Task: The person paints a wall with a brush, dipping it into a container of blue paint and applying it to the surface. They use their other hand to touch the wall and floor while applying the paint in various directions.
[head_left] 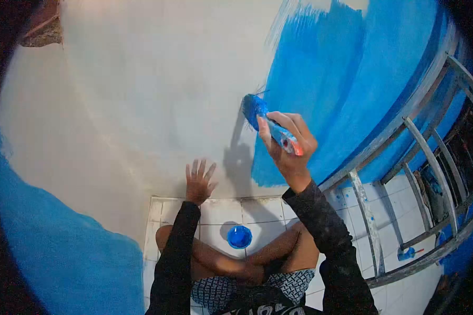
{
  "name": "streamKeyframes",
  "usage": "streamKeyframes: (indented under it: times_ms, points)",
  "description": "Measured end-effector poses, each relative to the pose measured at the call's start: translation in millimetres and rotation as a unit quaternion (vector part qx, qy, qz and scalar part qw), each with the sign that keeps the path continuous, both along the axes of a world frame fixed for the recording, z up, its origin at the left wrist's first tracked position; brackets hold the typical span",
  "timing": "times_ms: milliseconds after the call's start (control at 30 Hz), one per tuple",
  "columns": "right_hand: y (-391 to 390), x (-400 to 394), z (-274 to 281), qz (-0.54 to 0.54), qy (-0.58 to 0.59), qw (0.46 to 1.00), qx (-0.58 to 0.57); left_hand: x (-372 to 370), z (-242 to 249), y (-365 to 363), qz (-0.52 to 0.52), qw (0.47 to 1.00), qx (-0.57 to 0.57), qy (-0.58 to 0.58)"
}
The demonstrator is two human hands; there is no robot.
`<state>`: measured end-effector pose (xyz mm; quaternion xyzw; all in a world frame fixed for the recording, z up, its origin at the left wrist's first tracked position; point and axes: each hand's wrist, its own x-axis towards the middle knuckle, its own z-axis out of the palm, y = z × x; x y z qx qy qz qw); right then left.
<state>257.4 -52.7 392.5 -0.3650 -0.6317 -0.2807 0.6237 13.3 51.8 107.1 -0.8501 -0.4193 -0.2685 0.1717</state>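
Note:
My right hand is closed around the handle of a paintbrush. Its bristles are coated in blue paint and meet the pale wall at the left edge of a blue painted area. My left hand has its fingers spread near the bottom of the wall and holds nothing; whether the palm presses on the wall is hard to tell. Between my crossed legs, a small bowl of blue paint stands on the white tiled floor.
A paint-spotted ladder leans along the right side. Near its foot another blue-stained brush lies on the tiles. Blue paint covers the lower left wall. Dark items sit behind the ladder.

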Motion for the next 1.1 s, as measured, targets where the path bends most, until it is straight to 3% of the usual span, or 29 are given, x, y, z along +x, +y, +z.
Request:
streamKeyframes:
  times_ms: [267, 400, 633, 833, 900, 1000, 1100]
  points:
    - [3.5, 2.0, -1.7, -0.012, 0.015, 0.998, -0.063, -18.9, -48.8, -27.1, -0.007, 0.995, -0.080, -0.057]
    - [3.1, 9.7, -1.7, 0.038, 0.074, 0.990, -0.116, -9.8, -43.9, -33.1, 0.015, 0.990, -0.121, -0.069]
    - [-8.8, 5.2, 6.2, 0.042, 0.011, 0.988, -0.146, -10.0, -43.3, -34.7, 0.026, 0.990, -0.130, -0.051]
    - [17.4, 3.1, 45.4, 0.061, -0.056, 0.996, -0.029, -9.3, -43.1, -36.3, 0.024, 0.985, -0.146, -0.092]
    - [20.9, 0.7, 67.6, 0.013, -0.078, 0.994, 0.081, -9.6, -42.9, -35.9, 0.012, 0.985, -0.140, -0.100]
    - [18.3, -7.2, 95.1, 0.001, -0.056, 0.989, 0.138, -7.6, -39.2, -37.0, 0.028, 0.980, -0.170, -0.098]
    - [26.0, -3.0, 75.7, 0.005, -0.065, 0.992, 0.109, -9.3, -34.6, -39.7, 0.029, 0.980, -0.174, -0.090]
